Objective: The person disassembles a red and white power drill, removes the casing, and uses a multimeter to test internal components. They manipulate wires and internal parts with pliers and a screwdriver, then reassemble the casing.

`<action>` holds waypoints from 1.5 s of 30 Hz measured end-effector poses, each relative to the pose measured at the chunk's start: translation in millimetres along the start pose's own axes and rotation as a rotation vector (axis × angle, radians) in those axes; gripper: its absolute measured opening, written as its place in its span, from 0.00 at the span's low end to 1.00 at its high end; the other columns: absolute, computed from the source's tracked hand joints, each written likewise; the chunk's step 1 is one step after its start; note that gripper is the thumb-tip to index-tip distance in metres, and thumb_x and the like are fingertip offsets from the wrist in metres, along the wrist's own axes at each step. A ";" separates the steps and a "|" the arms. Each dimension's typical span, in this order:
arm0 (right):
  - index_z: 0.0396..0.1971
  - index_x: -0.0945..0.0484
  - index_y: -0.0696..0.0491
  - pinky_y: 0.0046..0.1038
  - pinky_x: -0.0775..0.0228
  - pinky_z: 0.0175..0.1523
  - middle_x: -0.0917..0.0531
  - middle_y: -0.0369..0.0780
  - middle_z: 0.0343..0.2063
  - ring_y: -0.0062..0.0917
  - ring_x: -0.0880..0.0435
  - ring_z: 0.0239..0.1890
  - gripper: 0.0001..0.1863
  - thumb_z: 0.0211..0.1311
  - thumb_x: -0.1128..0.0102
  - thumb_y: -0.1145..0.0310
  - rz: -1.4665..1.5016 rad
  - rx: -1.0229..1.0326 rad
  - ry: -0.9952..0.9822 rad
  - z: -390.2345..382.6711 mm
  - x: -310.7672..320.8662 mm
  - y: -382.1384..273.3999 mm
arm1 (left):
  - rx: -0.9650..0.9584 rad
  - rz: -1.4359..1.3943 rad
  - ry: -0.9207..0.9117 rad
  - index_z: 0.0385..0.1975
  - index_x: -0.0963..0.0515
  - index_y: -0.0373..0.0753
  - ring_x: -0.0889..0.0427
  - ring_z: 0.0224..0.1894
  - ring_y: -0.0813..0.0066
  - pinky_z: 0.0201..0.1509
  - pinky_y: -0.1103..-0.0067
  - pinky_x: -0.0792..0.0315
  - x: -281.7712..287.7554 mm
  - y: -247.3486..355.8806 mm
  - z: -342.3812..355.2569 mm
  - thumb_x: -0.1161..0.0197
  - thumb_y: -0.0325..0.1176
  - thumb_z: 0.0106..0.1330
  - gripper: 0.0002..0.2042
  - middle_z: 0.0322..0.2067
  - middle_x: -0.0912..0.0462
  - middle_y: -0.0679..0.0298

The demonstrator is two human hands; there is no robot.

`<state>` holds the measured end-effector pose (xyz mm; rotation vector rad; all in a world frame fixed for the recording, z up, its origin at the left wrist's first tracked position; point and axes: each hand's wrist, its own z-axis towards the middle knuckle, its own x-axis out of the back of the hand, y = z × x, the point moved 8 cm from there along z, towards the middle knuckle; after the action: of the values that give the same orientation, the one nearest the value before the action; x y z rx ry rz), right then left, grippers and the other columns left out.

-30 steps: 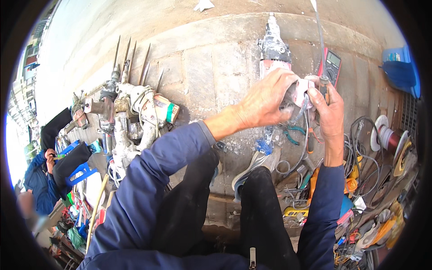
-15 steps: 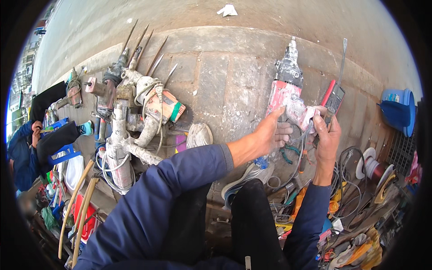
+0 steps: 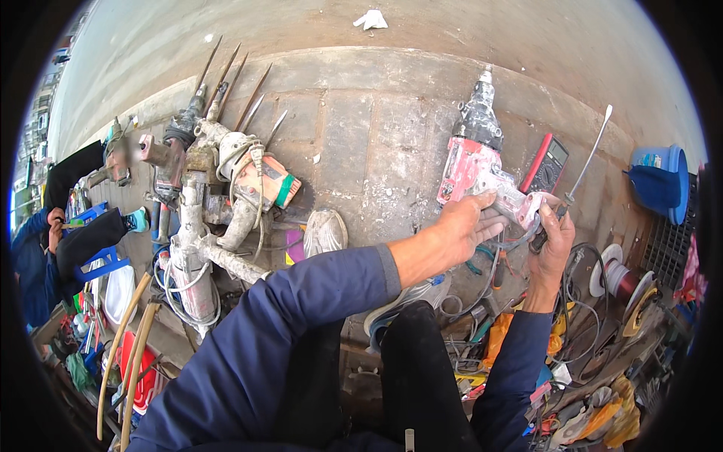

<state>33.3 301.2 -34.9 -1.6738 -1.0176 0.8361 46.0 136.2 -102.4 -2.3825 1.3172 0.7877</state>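
A dusty red rotary hammer [image 3: 468, 166] lies on the paving, its grey nose pointing away from me. My left hand [image 3: 468, 222] is at its rear, thumb against the body and fingers stretched out loosely below the grip. By the end of that grip, my right hand [image 3: 551, 239] is closed around a screwdriver [image 3: 590, 154], whose long shaft slants up to the right; the fingers cover much of its dark handle. A grey cable runs from the grip beneath my hands. Beyond the grip lies a red-edged multimeter [image 3: 547, 164].
Several dusty power tools with chisel bits [image 3: 197, 215] crowd the left. A blue bucket [image 3: 672, 184] and a wire spool [image 3: 619, 277] are at right. Cables and hand tools lie below my right arm. Another person's hands [image 3: 55, 226] show at far left. Wooden handles [image 3: 135, 369] stand lower left.
The screwdriver in my right hand has tipped further right, uncovering more of the multimeter. My left hand's fingers have straightened and sit closer to the grip. The whole view has shifted slightly.
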 end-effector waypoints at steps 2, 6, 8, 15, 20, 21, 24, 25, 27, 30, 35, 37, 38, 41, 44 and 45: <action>0.48 0.18 0.59 0.18 0.30 0.28 0.15 0.33 0.32 0.12 0.20 0.27 0.12 0.71 0.35 0.69 -0.042 -0.025 -0.042 -2.6 -4.9 -4.1 | 0.008 0.001 -0.010 0.54 0.20 0.44 0.18 0.52 0.70 0.56 0.75 0.25 2.0 -4.9 3.1 0.38 0.46 0.78 0.15 0.52 0.16 0.64; 0.48 0.18 0.58 0.17 0.33 0.27 0.17 0.31 0.30 0.11 0.23 0.25 0.12 0.71 0.35 0.69 -0.101 -0.011 -0.076 -4.6 -18.8 -9.3 | 0.050 -0.011 -0.035 0.52 0.20 0.47 0.20 0.46 0.73 0.50 0.77 0.26 -2.5 4.2 -2.9 0.36 0.45 0.76 0.13 0.49 0.16 0.67; 0.48 0.18 0.58 0.17 0.33 0.26 0.17 0.31 0.30 0.10 0.24 0.25 0.12 0.71 0.35 0.68 -0.140 0.029 -0.092 -6.0 -29.6 -12.3 | 0.049 -0.036 -0.018 0.50 0.19 0.47 0.22 0.43 0.75 0.47 0.78 0.27 -4.0 5.1 -3.2 0.35 0.45 0.76 0.12 0.46 0.17 0.69; 0.48 0.17 0.58 0.16 0.37 0.23 0.18 0.31 0.27 0.10 0.27 0.21 0.12 0.74 0.36 0.66 -0.035 0.062 0.041 6.2 -22.3 -19.0 | 0.013 -0.095 0.028 0.46 0.18 0.44 0.24 0.41 0.77 0.44 0.79 0.26 -28.5 24.9 -10.8 0.32 0.38 0.74 0.08 0.39 0.21 0.71; 0.46 0.17 0.57 0.17 0.40 0.22 0.21 0.30 0.24 0.12 0.29 0.19 0.11 0.75 0.38 0.64 -0.041 0.025 0.145 1.0 -27.7 -11.3 | -0.029 0.092 0.028 0.46 0.16 0.43 0.24 0.42 0.74 0.48 0.78 0.26 -28.4 55.5 -24.2 0.32 0.33 0.72 0.07 0.38 0.20 0.70; 0.45 0.17 0.57 0.17 0.40 0.22 0.21 0.31 0.24 0.12 0.29 0.19 0.11 0.75 0.38 0.64 -0.059 0.006 0.152 -8.6 -31.5 -6.3 | -0.018 0.149 0.038 0.46 0.16 0.43 0.23 0.42 0.74 0.48 0.77 0.26 -20.1 58.6 -23.6 0.32 0.32 0.72 0.07 0.38 0.19 0.69; 0.47 0.20 0.57 0.19 0.37 0.24 0.22 0.32 0.23 0.14 0.27 0.19 0.12 0.74 0.38 0.64 -0.037 -0.016 0.109 -36.3 -42.0 16.3 | -0.001 0.323 0.113 0.42 0.15 0.40 0.22 0.38 0.74 0.45 0.75 0.26 4.4 69.5 -32.7 0.31 0.30 0.69 0.06 0.37 0.17 0.68; 0.48 0.20 0.58 0.20 0.36 0.25 0.22 0.32 0.24 0.14 0.27 0.20 0.12 0.74 0.38 0.65 -0.027 -0.024 0.088 -48.6 -41.9 29.7 | -0.004 0.374 0.134 0.41 0.14 0.40 0.22 0.37 0.75 0.45 0.75 0.26 14.1 71.7 -34.7 0.31 0.30 0.68 0.05 0.37 0.16 0.67; 0.49 0.21 0.58 0.20 0.35 0.25 0.22 0.32 0.24 0.14 0.27 0.20 0.12 0.74 0.37 0.67 -0.020 -0.072 0.043 -71.2 -51.6 53.0 | -0.039 0.460 0.188 0.36 0.13 0.39 0.22 0.34 0.75 0.41 0.76 0.27 41.6 78.5 -35.9 0.30 0.28 0.66 0.03 0.34 0.15 0.67; 0.50 0.23 0.58 0.20 0.35 0.25 0.22 0.31 0.24 0.14 0.27 0.20 0.13 0.74 0.36 0.67 -0.046 -0.149 -0.001 -90.7 -70.3 79.2 | -0.072 0.551 0.212 0.36 0.13 0.38 0.23 0.32 0.76 0.40 0.76 0.28 76.7 88.3 -34.7 0.29 0.28 0.65 0.03 0.32 0.15 0.67; 0.52 0.25 0.58 0.18 0.36 0.26 0.22 0.31 0.27 0.13 0.27 0.23 0.15 0.74 0.34 0.66 -0.017 -0.192 -0.031 -96.3 -85.1 80.0 | -0.139 0.507 0.180 0.33 0.13 0.35 0.27 0.26 0.77 0.30 0.77 0.34 88.9 93.2 -33.3 0.27 0.28 0.59 0.05 0.28 0.17 0.66; 0.52 0.24 0.58 0.17 0.37 0.27 0.22 0.30 0.28 0.12 0.27 0.24 0.15 0.74 0.35 0.67 -0.050 -0.194 -0.052 -99.6 -77.1 87.2 | -0.107 0.586 0.168 0.35 0.12 0.37 0.25 0.27 0.79 0.33 0.79 0.31 91.3 88.0 -31.0 0.27 0.30 0.62 0.06 0.30 0.15 0.69; 0.52 0.24 0.58 0.17 0.37 0.27 0.22 0.30 0.28 0.11 0.27 0.24 0.15 0.74 0.35 0.67 -0.087 -0.189 -0.073 -102.3 -61.7 102.0 | -0.148 0.599 0.164 0.36 0.12 0.37 0.24 0.27 0.79 0.32 0.79 0.32 87.8 86.0 -30.4 0.26 0.31 0.61 0.07 0.30 0.14 0.68; 0.53 0.24 0.58 0.17 0.37 0.28 0.21 0.30 0.29 0.10 0.28 0.25 0.15 0.73 0.34 0.69 -0.144 -0.278 -0.114 -116.1 -56.8 124.7 | -0.313 0.606 0.186 0.38 0.12 0.33 0.21 0.29 0.78 0.33 0.78 0.29 81.5 77.1 -37.7 0.22 0.34 0.59 0.12 0.31 0.12 0.64; 0.53 0.23 0.59 0.17 0.37 0.29 0.20 0.29 0.30 0.10 0.28 0.25 0.15 0.72 0.32 0.69 -0.160 -0.336 -0.165 -127.3 -63.2 154.2 | -0.371 0.754 0.348 0.37 0.12 0.32 0.18 0.33 0.77 0.39 0.74 0.24 121.2 70.5 -18.2 0.20 0.32 0.57 0.13 0.31 0.12 0.62; 0.53 0.23 0.59 0.17 0.37 0.29 0.20 0.29 0.30 0.10 0.28 0.25 0.16 0.72 0.32 0.69 -0.176 -0.346 -0.159 -129.2 -63.2 160.7 | -0.327 0.790 0.365 0.39 0.16 0.29 0.17 0.36 0.74 0.43 0.71 0.21 123.3 69.7 -15.4 0.17 0.35 0.53 0.19 0.33 0.12 0.60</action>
<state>159.3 165.8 -145.8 -1.7898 -1.4638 0.7146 44.5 7.7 -163.8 -2.2795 2.5303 0.8189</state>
